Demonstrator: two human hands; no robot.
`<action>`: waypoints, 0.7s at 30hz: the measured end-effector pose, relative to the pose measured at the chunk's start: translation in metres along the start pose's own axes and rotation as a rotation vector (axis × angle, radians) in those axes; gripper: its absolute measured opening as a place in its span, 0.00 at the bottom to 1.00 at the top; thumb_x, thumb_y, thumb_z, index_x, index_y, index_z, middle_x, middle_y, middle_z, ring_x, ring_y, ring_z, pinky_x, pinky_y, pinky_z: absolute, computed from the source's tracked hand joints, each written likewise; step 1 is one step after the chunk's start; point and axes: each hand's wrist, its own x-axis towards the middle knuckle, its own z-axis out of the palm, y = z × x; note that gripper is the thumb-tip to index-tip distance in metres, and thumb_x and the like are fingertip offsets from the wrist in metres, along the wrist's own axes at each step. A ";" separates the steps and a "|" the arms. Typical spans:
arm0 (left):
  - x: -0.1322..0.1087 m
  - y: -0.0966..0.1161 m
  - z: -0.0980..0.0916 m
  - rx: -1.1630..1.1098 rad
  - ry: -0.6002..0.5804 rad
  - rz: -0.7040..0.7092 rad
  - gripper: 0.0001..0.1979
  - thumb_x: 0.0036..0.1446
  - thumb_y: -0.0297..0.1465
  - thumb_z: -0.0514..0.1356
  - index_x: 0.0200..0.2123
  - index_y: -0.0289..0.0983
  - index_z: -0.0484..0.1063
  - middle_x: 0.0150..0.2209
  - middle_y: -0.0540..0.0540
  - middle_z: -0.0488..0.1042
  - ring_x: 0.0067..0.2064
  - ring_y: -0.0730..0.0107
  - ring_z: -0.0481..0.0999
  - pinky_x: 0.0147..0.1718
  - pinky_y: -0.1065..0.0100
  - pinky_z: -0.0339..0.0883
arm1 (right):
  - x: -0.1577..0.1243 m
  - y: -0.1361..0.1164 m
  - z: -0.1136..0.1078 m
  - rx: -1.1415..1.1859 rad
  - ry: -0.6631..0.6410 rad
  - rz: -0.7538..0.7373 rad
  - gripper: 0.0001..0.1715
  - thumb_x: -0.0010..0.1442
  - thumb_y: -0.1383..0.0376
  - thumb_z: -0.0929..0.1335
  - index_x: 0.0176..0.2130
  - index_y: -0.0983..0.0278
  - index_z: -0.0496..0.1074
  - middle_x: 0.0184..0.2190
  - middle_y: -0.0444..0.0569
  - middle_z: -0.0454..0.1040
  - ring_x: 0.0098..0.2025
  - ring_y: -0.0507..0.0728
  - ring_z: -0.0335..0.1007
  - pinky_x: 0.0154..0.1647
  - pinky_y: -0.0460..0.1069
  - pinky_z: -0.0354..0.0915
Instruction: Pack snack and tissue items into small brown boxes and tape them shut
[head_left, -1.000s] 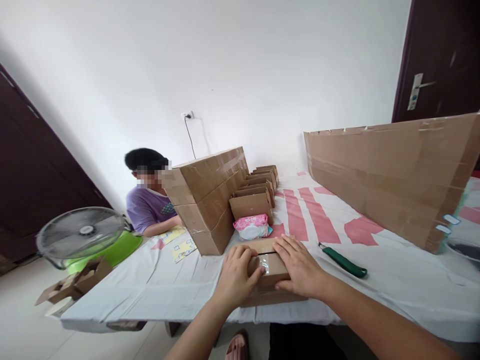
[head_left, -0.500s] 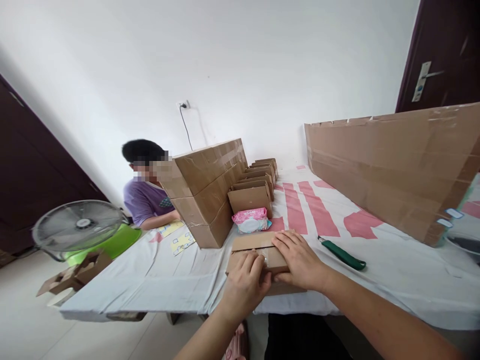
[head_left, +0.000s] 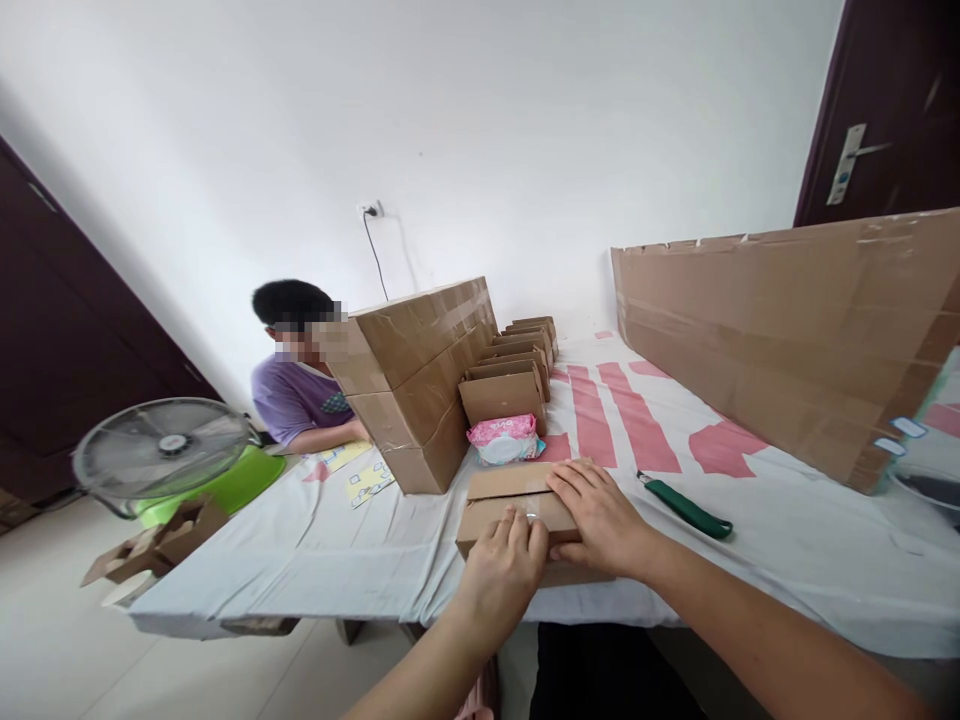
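A small cardboard box [head_left: 504, 512] with closed top flaps sits near the table's front edge. A shiny bit of clear tape [head_left: 532, 517] shows on its top, by the front side. My left hand [head_left: 504, 560] lies over the box's front edge, its fingers stretched side by side onto the top beside the tape. My right hand [head_left: 600, 512] grips the right end, fingers across the top and thumb at the front. To the right lies a green-handled box cutter [head_left: 686, 508]. Behind the box is a pink pack of wet wipes [head_left: 506, 440].
Stacked taped cartons [head_left: 409, 390] form a wall at left, beside a row of open-flapped boxes [head_left: 506, 395]. A large cardboard panel [head_left: 780, 335] stands at right. A person [head_left: 300, 400] leans on the table's left side, near yellow printed sheets [head_left: 369, 482]. A fan [head_left: 169, 445] stands beyond.
My left fingers have straightened from a curl and slid slightly right along the box's front edge. My right hand keeps its hold. The view has shifted a little.
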 end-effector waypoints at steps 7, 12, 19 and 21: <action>0.002 -0.004 -0.006 0.027 0.016 0.018 0.08 0.59 0.21 0.51 0.34 0.36 0.68 0.34 0.41 0.75 0.38 0.59 0.77 0.34 0.62 0.70 | -0.001 -0.001 0.000 -0.016 0.009 -0.002 0.47 0.43 0.51 0.75 0.57 0.65 0.63 0.59 0.59 0.64 0.62 0.68 0.55 0.65 0.65 0.47; 0.001 -0.003 -0.014 -0.018 0.026 -0.036 0.07 0.60 0.26 0.52 0.32 0.38 0.67 0.32 0.43 0.73 0.34 0.61 0.75 0.34 0.62 0.69 | -0.002 -0.003 -0.001 -0.014 0.003 0.002 0.47 0.43 0.51 0.75 0.58 0.64 0.62 0.59 0.58 0.63 0.62 0.68 0.55 0.65 0.65 0.47; 0.003 0.000 -0.016 0.001 -0.103 -0.003 0.08 0.57 0.21 0.53 0.35 0.37 0.69 0.38 0.39 0.74 0.37 0.58 0.76 0.34 0.61 0.69 | -0.001 -0.001 0.000 -0.022 -0.002 0.010 0.47 0.43 0.50 0.75 0.57 0.65 0.63 0.60 0.59 0.63 0.62 0.69 0.55 0.64 0.65 0.49; 0.005 0.000 -0.019 0.012 -0.142 -0.006 0.08 0.57 0.21 0.53 0.35 0.36 0.69 0.37 0.39 0.74 0.36 0.57 0.76 0.34 0.60 0.69 | -0.001 -0.001 0.001 -0.026 0.002 0.005 0.48 0.43 0.50 0.76 0.57 0.66 0.64 0.60 0.59 0.64 0.62 0.69 0.55 0.65 0.65 0.48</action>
